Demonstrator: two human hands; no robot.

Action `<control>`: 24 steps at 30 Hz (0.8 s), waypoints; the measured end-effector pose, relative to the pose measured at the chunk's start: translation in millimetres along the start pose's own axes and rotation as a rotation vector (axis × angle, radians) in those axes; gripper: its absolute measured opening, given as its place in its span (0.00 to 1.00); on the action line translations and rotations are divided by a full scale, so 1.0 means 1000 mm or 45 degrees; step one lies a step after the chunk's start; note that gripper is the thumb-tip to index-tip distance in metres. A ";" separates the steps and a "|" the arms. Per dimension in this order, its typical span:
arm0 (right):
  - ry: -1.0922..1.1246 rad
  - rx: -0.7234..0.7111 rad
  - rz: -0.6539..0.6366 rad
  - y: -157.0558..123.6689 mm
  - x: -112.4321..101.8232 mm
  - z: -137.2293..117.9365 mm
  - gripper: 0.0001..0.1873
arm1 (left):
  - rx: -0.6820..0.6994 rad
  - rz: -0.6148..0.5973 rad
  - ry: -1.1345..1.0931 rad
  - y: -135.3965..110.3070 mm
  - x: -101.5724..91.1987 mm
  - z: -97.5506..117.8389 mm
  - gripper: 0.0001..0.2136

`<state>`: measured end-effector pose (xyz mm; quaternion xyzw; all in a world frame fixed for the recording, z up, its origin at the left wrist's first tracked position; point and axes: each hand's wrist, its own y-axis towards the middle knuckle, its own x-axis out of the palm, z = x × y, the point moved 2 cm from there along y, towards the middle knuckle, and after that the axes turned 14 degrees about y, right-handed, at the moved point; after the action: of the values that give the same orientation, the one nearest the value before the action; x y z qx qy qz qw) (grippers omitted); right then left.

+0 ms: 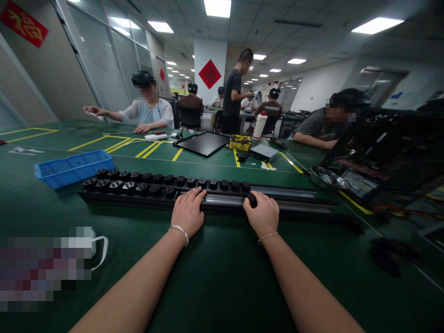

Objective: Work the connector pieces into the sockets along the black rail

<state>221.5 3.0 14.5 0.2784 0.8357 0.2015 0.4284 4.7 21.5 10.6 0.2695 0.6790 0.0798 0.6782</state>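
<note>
Bottom left, blurred into squares apart from a white strap [103,252], something on the green table [222,273]. Bracelets on both wrists. With the left hand [188,212], fingers bent and laid over the front edge of a long black tray [222,212]; cannot tell whether gripping the edge or covering anything. With the right hand [262,213], partly closed, thumb and fingers around a single black block [252,200] over the tray's front channel; cannot tell whether touching the channel floor. Along the tray, two rows of black blocks [169,179]: in front, up to just left of the left hand; behind, nearly to the right hand. Behind the tray's left end, a blue bin [81,172]; near its right end, a metal bowl [321,185]. Farther back, a black panel [203,143], a grey box [264,152] and a white bottle [259,126]. Beyond, a seated person [151,111] at left, and a standing person [233,92] in dark clothes.
</note>
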 end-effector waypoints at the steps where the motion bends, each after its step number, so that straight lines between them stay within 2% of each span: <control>1: 0.002 0.003 -0.004 0.000 0.000 0.000 0.18 | 0.003 0.006 0.001 0.000 0.000 0.000 0.26; 24: 0.005 0.032 0.011 0.001 -0.005 -0.001 0.16 | 0.012 -0.005 0.012 0.000 -0.002 0.000 0.26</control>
<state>223.7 0.6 18.3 0.2869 0.8379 0.1931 0.4224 4.3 20.2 12.6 0.2712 0.6830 0.0765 0.6739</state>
